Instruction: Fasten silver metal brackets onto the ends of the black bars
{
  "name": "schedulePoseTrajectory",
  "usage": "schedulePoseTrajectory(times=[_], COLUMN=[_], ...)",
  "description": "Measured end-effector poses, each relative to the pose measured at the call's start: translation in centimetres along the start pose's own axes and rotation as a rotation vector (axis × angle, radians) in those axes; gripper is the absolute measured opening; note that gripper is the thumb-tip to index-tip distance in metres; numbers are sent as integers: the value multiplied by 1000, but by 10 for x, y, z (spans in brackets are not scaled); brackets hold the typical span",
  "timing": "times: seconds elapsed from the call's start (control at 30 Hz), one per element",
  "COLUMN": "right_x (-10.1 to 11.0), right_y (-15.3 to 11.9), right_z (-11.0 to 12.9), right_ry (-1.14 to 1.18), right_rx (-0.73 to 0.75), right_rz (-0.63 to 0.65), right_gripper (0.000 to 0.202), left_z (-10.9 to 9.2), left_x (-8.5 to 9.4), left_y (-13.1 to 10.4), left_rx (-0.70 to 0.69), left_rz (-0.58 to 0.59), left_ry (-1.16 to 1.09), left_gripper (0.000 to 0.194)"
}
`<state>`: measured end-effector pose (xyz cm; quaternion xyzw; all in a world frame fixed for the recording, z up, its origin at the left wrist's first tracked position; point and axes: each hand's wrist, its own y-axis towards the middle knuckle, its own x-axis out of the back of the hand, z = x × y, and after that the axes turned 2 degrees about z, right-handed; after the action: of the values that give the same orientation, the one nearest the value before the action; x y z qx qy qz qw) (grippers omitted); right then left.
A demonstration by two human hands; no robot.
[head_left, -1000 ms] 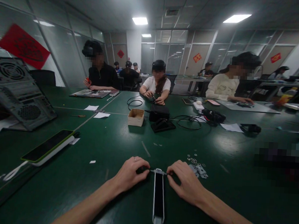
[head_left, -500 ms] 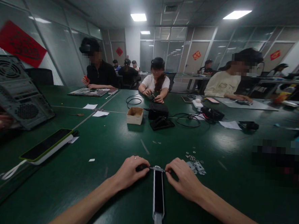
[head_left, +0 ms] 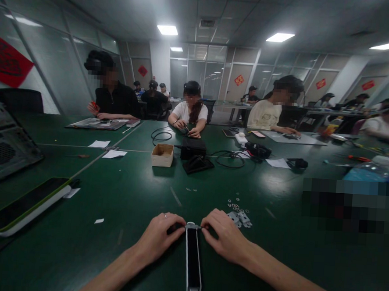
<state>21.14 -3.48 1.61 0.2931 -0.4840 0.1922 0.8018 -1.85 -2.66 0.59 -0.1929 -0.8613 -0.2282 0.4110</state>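
Observation:
A long, narrow bar with a black face and white edges (head_left: 193,259) lies on the green table, pointing away from me. Across its far end sits a small flat grey metal piece (head_left: 194,226). My left hand (head_left: 161,233) pinches the left end of this piece between thumb and fingers. At the other end, my right hand (head_left: 225,237) does the same, its fingertips closed. Just beyond my right hand are several similar grey metal pieces (head_left: 242,218), with small rings (head_left: 235,206) scattered behind them.
A black-faced device with a green rim (head_left: 26,199) lies at left, near a computer case (head_left: 6,143). Ahead stand an open cardboard box (head_left: 162,156) and a black box (head_left: 193,149) with cables. Co-workers sit across the table (head_left: 128,194). Paper scraps (head_left: 99,221) lie about.
My view has turned right and tilted up a little, so everything sits further left in the picture. Both hands stay at the bar's far end, pinching the grey piece.

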Motion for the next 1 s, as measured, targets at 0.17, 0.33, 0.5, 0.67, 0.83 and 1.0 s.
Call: schedulePoseTrajectory(times=[0.17, 0.33, 0.5, 0.67, 0.83, 1.0], right_x=[32, 98, 126, 113, 104, 106], right_y=[11, 12, 2, 3, 3, -3], right_z=[-10, -36, -43, -42, -55, -69], right_ry=[-187, -324, -334, -279, -213, -138], right_rx=[-8, -406, -674, -725, -717, -700], right_rz=[44, 246, 522, 660, 692, 708], right_gripper=[18, 18, 7, 15, 17, 6], left_z=[0, 2, 4, 3, 2, 1], left_x=[0, 2, 1, 3, 4, 4], left_y=[-1, -2, -2, 0, -1, -1], left_rx=[11, 15, -7, -16, -34, -43], left_rz=[14, 36, 43, 45, 45, 44], left_ry=[31, 52, 58, 70, 90, 87], left_gripper=[13, 14, 15, 15, 14, 13])
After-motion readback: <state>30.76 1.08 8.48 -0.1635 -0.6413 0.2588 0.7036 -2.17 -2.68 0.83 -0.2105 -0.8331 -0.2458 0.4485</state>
